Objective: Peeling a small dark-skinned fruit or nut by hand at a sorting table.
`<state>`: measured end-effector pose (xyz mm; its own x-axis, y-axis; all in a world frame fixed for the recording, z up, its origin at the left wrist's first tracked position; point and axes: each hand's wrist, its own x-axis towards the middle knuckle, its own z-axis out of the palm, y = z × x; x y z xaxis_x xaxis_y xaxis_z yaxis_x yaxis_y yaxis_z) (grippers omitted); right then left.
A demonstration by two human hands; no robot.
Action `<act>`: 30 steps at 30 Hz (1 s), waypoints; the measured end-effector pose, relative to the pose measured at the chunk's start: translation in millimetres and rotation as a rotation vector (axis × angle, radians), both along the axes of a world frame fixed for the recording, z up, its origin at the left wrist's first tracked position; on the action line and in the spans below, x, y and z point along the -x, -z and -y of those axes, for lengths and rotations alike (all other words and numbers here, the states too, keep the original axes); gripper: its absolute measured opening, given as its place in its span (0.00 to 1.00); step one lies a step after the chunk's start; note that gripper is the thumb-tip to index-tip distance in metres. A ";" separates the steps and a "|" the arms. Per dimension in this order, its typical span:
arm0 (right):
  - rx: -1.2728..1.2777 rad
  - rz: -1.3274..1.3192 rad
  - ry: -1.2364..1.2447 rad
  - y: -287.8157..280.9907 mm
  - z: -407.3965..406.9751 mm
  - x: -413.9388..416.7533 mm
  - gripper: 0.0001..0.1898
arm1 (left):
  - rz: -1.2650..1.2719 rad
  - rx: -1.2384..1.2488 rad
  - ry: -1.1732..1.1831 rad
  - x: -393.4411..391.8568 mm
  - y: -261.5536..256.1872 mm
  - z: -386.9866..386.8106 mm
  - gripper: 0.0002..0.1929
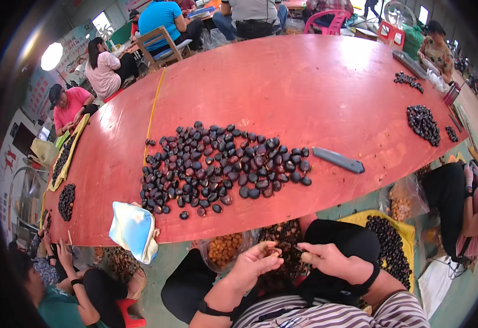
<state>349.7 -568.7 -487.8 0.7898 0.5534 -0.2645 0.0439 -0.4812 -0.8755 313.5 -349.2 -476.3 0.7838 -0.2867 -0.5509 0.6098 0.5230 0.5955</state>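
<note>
Below the edge of the red table point(263, 74), both my hands are raised over my lap. My left hand point(257, 259) pinches a small brownish piece, perhaps a nut or fruit, between thumb and fingertips. Close to its right, my right hand point(325, 258) is closed on a small thin tool, mostly hidden by the fingers. Beneath them lies a heap of dark shells and scraps point(284, 238). A clear plastic container of orange-yellow kernels point(224, 250) stands left of the heap. On the table spreads a large pile of dark, shiny nuts or fruits point(210, 164).
A grey utility knife point(338, 160) lies right of the pile. A blue and white packet point(132, 229) overhangs the near table edge. A yellow sack with dark nuts point(390, 246) is on the floor at right. Other people sit around the table, several with smaller dark piles near them.
</note>
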 end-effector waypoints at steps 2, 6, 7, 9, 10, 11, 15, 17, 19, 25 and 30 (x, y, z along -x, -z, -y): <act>-0.080 0.007 0.022 -14.9 -6.3 -0.5 0.19 | -0.016 0.020 -0.038 0.0 0.4 -4.3 0.15; -0.286 0.087 0.073 -15.7 -19.4 3.3 0.19 | 0.008 0.112 -0.097 2.4 -0.3 -4.8 0.14; -0.218 -0.057 0.062 -21.5 -21.3 3.4 0.20 | 0.005 0.119 -0.105 2.9 -1.6 -4.2 0.14; -0.227 -0.098 0.046 -19.2 -25.9 4.4 0.20 | -0.002 0.123 -0.106 4.6 -1.0 -4.1 0.14; -0.233 -0.137 0.023 -18.4 -28.3 4.9 0.20 | 0.004 0.133 -0.102 6.0 2.2 -5.2 0.14; -0.212 -0.111 0.016 -22.7 -30.8 5.9 0.20 | 0.011 0.143 -0.099 7.3 4.9 -5.7 0.15; -0.269 -0.190 -0.034 -29.8 -38.0 6.0 0.22 | 0.029 0.150 -0.089 9.8 8.6 -4.2 0.14; -0.274 -0.181 -0.031 -31.5 -38.9 5.2 0.21 | 0.016 0.133 -0.092 9.2 4.4 -2.0 0.14; -0.278 -0.171 -0.030 -27.6 -38.7 6.0 0.21 | 0.026 0.128 -0.095 9.5 5.3 -0.2 0.13; -0.149 0.096 -0.036 -22.5 -42.1 8.5 0.20 | 0.041 0.044 -0.114 9.7 7.1 5.9 0.12; -0.087 0.235 0.038 -6.0 -48.4 14.4 0.20 | 0.052 -0.116 -0.128 8.0 14.0 10.5 0.12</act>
